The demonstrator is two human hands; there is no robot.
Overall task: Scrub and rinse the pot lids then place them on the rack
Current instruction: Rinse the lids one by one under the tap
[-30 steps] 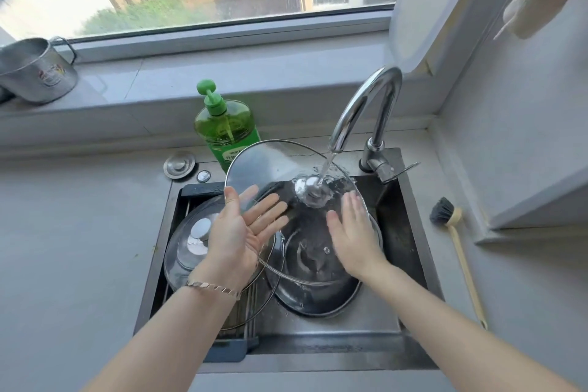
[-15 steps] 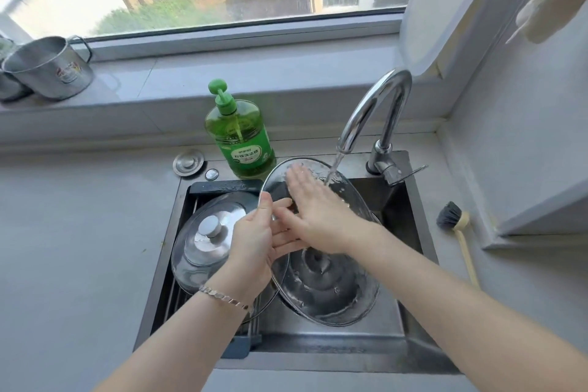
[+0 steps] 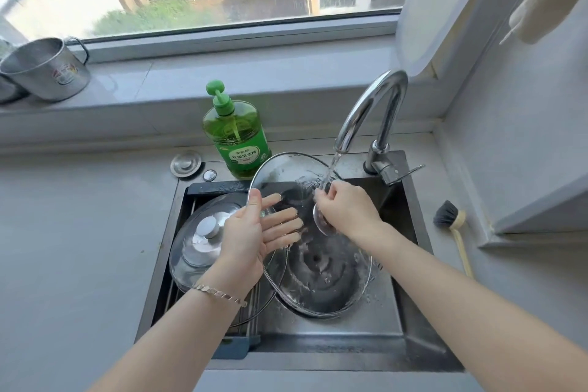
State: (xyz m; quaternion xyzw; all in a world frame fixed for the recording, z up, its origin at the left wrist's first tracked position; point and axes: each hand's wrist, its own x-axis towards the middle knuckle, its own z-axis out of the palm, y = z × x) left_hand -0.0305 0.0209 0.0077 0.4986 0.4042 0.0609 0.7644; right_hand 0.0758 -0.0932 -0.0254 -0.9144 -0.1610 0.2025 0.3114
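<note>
Head view, soap bottle point(image 3: 237, 137) behind lid point(image 3: 318, 280), brush point(image 3: 451, 226) right

Both bare forearms reach in from the bottom edge and converge ahead of the person. The left hand point(image 3: 251, 235) is turned palm up, its fingers point(image 3: 286, 223) straight and slightly spread, pointing right and lying against the glass lid point(image 3: 321, 277), with the thumb raised at the lid's rim. A thin bracelet point(image 3: 219, 293) circles the left wrist. The right hand point(image 3: 348, 210) shows its back to the camera, wrist bent down, fingers curled round the lid's knob point(image 3: 319, 221).
</note>
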